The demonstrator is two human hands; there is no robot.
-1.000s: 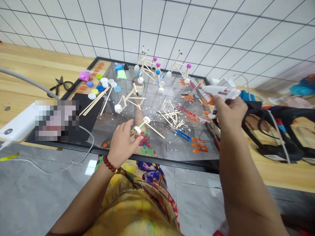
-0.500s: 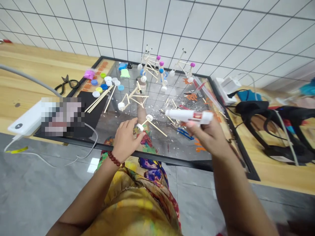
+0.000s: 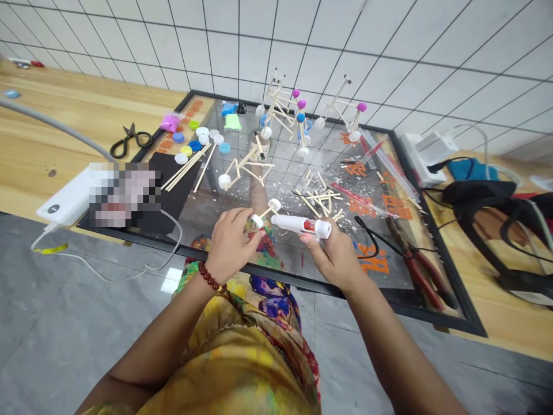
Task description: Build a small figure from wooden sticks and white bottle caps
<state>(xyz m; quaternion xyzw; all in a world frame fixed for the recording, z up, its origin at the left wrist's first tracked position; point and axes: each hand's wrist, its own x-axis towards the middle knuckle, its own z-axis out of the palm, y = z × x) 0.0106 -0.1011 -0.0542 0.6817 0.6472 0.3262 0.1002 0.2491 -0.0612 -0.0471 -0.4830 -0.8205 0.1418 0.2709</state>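
Note:
My left hand (image 3: 232, 241) is closed round a white bottle cap (image 3: 256, 221), pinched at the fingertips. A thin wooden stick (image 3: 265, 212) joins that cap to a second white cap (image 3: 275, 204) just beyond. In my right hand (image 3: 334, 256) lies a white, narrow-tipped tube with a red label (image 3: 298, 223), gripped from the side. Its tip points left, close beside the joined caps; whether it touches them I cannot tell. Beyond my hands stands a small frame of sticks with a white cap (image 3: 224, 181).
Stick models with coloured balls (image 3: 280, 109) stand along the back. Loose bottle caps (image 3: 205, 138), long sticks (image 3: 188, 167) and black-handled scissors (image 3: 129, 140) are at left. Cut sticks (image 3: 322, 196), white scraps and red-handled pliers (image 3: 425, 271) lie at right. A power bank (image 3: 69, 193) sits front left.
My right hand has brought the white tube left and down, its tip now near the joined caps. My left hand keeps its hold; the camera view has shifted.

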